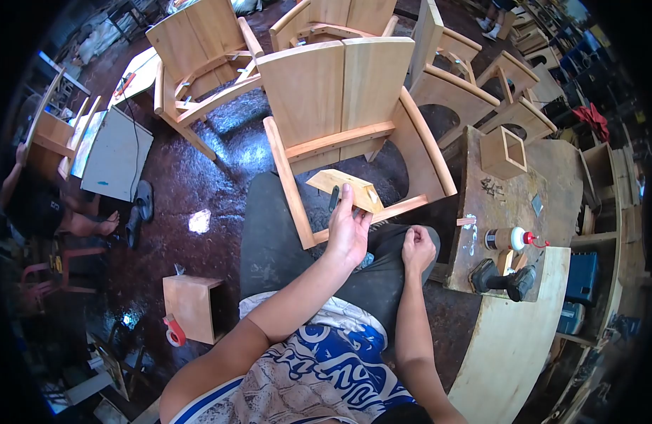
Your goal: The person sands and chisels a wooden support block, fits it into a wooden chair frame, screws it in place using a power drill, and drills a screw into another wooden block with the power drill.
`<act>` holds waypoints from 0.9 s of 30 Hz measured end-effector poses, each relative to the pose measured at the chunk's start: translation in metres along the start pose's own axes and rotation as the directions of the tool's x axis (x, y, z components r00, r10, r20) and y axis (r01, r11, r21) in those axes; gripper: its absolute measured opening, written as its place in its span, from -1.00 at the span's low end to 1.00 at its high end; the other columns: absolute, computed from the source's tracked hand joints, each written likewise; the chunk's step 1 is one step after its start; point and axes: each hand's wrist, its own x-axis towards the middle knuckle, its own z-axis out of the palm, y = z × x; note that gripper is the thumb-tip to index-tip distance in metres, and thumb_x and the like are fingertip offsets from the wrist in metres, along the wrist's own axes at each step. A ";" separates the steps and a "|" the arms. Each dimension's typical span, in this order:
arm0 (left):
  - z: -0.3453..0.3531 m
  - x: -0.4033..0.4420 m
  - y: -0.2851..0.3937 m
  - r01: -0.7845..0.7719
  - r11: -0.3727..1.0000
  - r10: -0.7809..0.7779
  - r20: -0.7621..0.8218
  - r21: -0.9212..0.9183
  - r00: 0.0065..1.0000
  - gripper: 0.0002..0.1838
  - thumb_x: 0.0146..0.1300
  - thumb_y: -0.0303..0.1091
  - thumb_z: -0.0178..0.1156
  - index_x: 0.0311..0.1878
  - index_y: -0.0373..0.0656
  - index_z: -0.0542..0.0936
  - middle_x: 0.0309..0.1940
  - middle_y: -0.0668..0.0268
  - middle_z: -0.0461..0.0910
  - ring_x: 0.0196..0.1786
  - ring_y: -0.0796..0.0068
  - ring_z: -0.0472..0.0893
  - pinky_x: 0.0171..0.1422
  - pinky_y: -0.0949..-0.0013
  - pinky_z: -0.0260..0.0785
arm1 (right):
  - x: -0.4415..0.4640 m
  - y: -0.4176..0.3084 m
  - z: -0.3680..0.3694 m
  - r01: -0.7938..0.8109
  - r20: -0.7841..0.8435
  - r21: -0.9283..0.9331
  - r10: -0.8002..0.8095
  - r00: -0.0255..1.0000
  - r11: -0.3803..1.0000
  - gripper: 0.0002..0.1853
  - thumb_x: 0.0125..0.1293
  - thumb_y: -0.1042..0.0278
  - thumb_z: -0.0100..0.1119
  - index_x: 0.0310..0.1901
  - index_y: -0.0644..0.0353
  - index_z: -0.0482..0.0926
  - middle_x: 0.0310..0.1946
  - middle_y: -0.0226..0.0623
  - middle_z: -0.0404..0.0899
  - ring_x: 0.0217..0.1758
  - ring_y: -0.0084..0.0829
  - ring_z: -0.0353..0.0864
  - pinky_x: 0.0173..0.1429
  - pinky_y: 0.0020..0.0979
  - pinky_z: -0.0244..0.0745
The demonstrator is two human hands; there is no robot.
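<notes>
Left hand (350, 237) reaches forward from 7 o'clock, thumb and fingers closed on a pale, angular wooden block with slanted ends (357, 187), which extends past the fingertips at 12 o'clock of the palm, its length slanting from 10 to 4 o'clock. Right hand (418, 249), at 3 o'clock from the left, rests loosely fisted on dark grey trousers (266, 247). Beyond the block, at 12 o'clock, stands a honey-coloured wooden armchair frame (308, 92).

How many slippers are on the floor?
2, both at the left: one slipper nearer the bare foot, the other slipper just beyond it. More may be hidden.
</notes>
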 end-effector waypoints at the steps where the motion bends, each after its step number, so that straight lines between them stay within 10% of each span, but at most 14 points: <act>1: -0.001 0.000 0.001 0.001 1.000 -0.001 0.005 0.001 1.000 -0.34 0.46 0.09 0.30 0.45 -0.06 0.39 0.30 0.29 0.46 0.40 0.36 0.45 0.62 0.20 0.26 | 0.000 0.000 0.000 0.001 0.003 -0.002 -0.001 1.000 1.000 -0.84 0.27 0.28 0.35 -0.19 0.11 0.79 -0.45 -0.22 0.75 -0.39 -0.28 0.76 -0.18 -0.24 0.62; 11: -0.020 0.022 0.007 0.058 0.966 -0.077 0.064 0.253 0.995 -0.51 0.43 -0.05 0.35 0.30 -0.01 0.52 0.10 0.39 0.62 0.21 0.47 0.60 0.36 0.32 0.44 | 0.001 -0.005 -0.001 0.009 -0.025 -0.001 -0.009 1.000 1.000 -0.89 0.26 0.31 0.33 -0.25 0.10 0.76 -0.47 -0.22 0.73 -0.39 -0.18 0.75 -0.19 -0.17 0.61; 27: -0.029 0.023 -0.005 0.162 0.979 -0.177 0.114 0.126 0.978 -0.56 0.54 0.00 0.15 0.35 0.04 0.50 0.17 0.40 0.64 0.21 0.42 0.63 0.32 0.25 0.49 | 0.002 0.003 0.002 0.030 -0.031 0.007 -0.030 0.999 1.000 -0.89 0.28 0.29 0.31 -0.25 0.07 0.75 -0.45 -0.23 0.73 -0.37 -0.15 0.74 -0.20 -0.14 0.60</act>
